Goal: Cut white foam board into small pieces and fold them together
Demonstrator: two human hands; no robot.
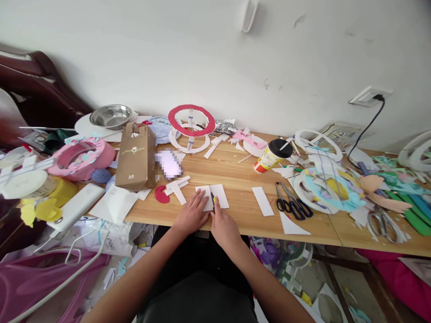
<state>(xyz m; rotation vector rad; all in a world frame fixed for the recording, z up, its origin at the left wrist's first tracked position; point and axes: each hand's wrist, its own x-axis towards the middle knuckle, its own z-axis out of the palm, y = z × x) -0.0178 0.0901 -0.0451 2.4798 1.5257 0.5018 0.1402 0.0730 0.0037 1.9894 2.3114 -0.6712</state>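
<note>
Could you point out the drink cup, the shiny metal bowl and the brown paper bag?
Drink cup (267,158): head view, on its printed side.
Metal bowl (111,117): head view, on its inside.
Brown paper bag (135,159): head view, on its front.

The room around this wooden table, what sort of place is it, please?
Probably a room at home, used for handicrafts. The black-handled scissors and red-topped ring frame suggest craft work; the dark curved wood at the left, perhaps a headboard, suggests a bedroom.

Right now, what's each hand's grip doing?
Left hand: flat, fingers spread, pressing on white paper; holding nothing.
Right hand: grip closed on a dark cutter, its tip on the paper.
</note>
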